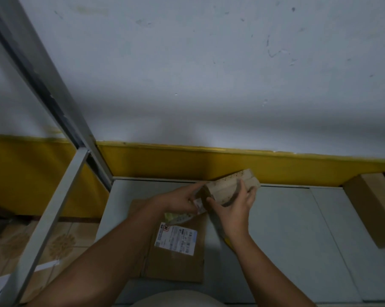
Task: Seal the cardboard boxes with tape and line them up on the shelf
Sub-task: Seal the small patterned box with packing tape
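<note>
Cardboard box gripped by right hand; left hand seemingly pinches its end.

I'm seeing bare grey shelf stretching wide between the flat labelled cardboard box in front of me and a second cardboard box sitting at the far right edge. The slanting metal upright is hemming in my left, and the wall is closing off the back.
</note>
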Demonstrator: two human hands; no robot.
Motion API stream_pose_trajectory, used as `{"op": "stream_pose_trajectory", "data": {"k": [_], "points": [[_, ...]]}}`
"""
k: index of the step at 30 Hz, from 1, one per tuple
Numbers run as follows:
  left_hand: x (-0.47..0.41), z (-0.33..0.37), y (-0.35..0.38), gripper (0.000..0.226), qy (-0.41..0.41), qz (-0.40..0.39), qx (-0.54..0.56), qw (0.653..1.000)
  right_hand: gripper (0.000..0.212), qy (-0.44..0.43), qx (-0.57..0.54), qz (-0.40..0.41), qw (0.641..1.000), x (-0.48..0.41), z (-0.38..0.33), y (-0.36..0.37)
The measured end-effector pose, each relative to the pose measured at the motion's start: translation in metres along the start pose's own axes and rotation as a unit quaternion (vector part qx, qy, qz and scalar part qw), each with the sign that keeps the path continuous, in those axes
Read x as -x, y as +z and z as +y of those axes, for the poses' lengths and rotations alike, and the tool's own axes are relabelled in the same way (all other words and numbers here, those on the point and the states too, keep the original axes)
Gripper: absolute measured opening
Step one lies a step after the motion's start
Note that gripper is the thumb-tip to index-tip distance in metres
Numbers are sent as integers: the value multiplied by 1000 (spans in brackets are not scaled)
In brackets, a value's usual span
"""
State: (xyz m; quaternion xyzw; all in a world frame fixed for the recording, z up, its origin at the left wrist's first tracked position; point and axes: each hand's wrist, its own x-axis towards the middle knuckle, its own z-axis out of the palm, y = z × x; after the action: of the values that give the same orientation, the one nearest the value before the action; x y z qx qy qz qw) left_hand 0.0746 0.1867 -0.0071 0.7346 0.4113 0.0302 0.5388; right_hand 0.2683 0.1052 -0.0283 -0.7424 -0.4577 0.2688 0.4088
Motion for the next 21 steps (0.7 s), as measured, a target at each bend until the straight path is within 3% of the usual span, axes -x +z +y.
{"op": "stream_pose_trajectory", "data": {"k": [2,5,12,16,21], "points": [[-1,5,3,96,14,1,-9,1000,125,47,-53,2,997,2,0,-3],[5,11,6,95,30,4,-13,999,122,18,-94,4,995,5,7,-5],[62,30,15,81,66,63,25,995,92,-65,-76,-61,993,12,-11,-18],[98,16,23,87,50,90,36,994,66,-121,-60,-108,985,20,-27,-18],[123,-8,35,89,37,105,68,992,58,-185,4,-160,970,29,-25,1]]}}
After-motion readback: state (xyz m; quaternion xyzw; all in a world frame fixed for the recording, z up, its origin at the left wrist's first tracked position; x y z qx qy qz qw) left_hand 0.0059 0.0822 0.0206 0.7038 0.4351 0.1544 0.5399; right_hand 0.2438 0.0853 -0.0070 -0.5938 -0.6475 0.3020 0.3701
